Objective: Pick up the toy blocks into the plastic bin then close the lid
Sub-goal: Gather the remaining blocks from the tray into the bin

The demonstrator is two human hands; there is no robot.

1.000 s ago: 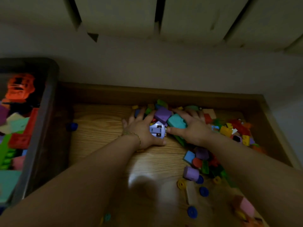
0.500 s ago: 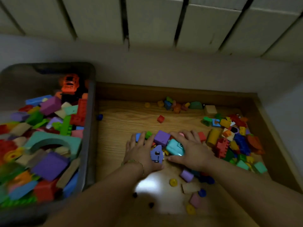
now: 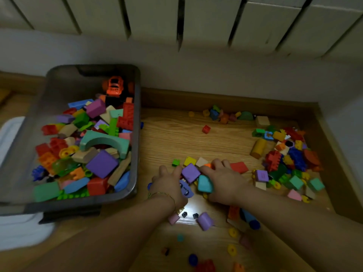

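A pale ribbed radiator (image 3: pixel 157 16) runs across the top of the frame above a wood-grain floor (image 3: pixel 176 138), which fills the middle and lower part. In the left half stands the plastic bin (image 3: pixel 136 134), grey and see-through, lid off and well filled with toy blocks: a teal arch (image 3: pixel 104 141) and a large purple cube (image 3: pixel 102 163) lie near its right wall, and an orange toy car (image 3: pixel 115 86) sits at the upper end. A white flat piece (image 3: pixel 11 134) shows at the left edge, partly under the bin; whether it is the lid cannot be told. Two bare forearms reach in from the bottom edge to the centre of the frame. The left hand (image 3: pixel 169 183), with a thin gold bracelet (image 3: pixel 163 194) at the wrist, and the right hand (image 3: pixel 224 183) face each other, fingers curled inward, cupping a clump of toy blocks (image 3: pixel 196 179) on the floor between them; it includes a purple cube, a teal piece and a lavender one. A loose heap of toy blocks (image 3: pixel 288 160) spreads along the right side, a yellow cylinder (image 3: pixel 258 148) lying at its left edge. A smaller cluster (image 3: pixel 222 115) lies at upper centre against the skirting. A lone red cube (image 3: pixel 206 129) sits on bare floor below that cluster. Small round discs and bits are scattered near the bottom edge, between the forearms.
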